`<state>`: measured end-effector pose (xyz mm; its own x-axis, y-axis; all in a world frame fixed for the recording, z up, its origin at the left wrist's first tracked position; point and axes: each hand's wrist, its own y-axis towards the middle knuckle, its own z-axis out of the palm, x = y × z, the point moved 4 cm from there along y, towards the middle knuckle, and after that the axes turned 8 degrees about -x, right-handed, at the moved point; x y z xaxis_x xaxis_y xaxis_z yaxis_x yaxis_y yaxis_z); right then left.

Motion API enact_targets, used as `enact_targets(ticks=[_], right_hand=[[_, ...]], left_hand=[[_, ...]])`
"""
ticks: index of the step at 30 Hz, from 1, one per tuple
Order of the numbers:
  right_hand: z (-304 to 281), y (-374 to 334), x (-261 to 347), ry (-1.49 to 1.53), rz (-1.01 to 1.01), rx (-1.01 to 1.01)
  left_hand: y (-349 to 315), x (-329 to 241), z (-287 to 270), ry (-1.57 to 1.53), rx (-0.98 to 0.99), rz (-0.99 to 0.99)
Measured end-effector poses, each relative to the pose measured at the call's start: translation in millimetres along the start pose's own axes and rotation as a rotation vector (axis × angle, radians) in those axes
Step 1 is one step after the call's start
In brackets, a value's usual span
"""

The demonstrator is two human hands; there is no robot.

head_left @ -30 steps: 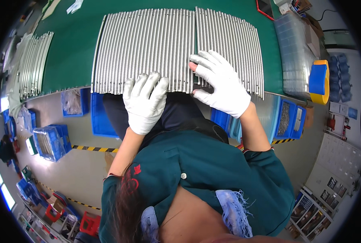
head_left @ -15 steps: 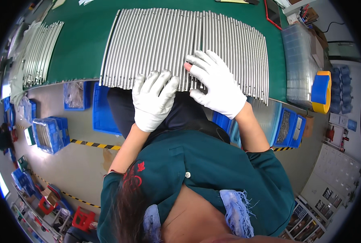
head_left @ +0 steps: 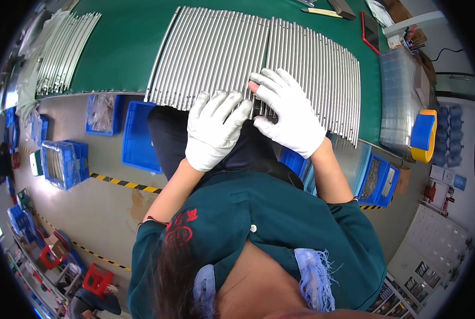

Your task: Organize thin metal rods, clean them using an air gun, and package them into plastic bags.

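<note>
A wide row of slim silver metal rods (head_left: 211, 53) lies side by side on the green table, split by a narrow green gap from a second group of rods (head_left: 314, 64) on the right. My left hand (head_left: 214, 130), in a white glove with greyish fingertips, rests its spread fingers on the near ends of the left group. My right hand (head_left: 293, 114), gloved alike with one bare fingertip showing, lies over the near part of the right group beside the gap. Its fingers are stretched out. Neither hand grips anything visible.
More rods (head_left: 67, 53) lie at the table's left. Clear plastic boxes (head_left: 397, 95) and a blue-and-yellow tape roll (head_left: 422, 135) stand at the right edge. A red-edged black tablet-like object (head_left: 370, 32) lies far right. Blue bins (head_left: 139, 138) sit below the table's edge.
The view has turned slightly. My left hand has moved right, closer to my right hand. The loose rods in the middle have closed up with the left group, leaving a single gap.
</note>
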<state>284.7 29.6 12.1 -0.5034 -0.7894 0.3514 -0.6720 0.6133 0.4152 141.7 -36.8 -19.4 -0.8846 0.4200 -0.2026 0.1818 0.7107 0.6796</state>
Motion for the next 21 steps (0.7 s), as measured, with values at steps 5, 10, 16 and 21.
enact_targets(ticks=[5,10,16,21], right_hand=[[9,7,5,-0.058,-0.029,0.020],[10,4,0,0.000,-0.020,-0.008],[17,19,13,-0.012,-0.054,0.038],[17,18,13,0.036,-0.028,0.033]], left_hand=[[-2,25,-28,-0.118,-0.205,-0.052],[5,108,-50,-0.069,-0.455,-0.249],[33,191,-36,-0.876,-0.249,-0.830],[50,192,11,-1.484,-0.203,-0.870]])
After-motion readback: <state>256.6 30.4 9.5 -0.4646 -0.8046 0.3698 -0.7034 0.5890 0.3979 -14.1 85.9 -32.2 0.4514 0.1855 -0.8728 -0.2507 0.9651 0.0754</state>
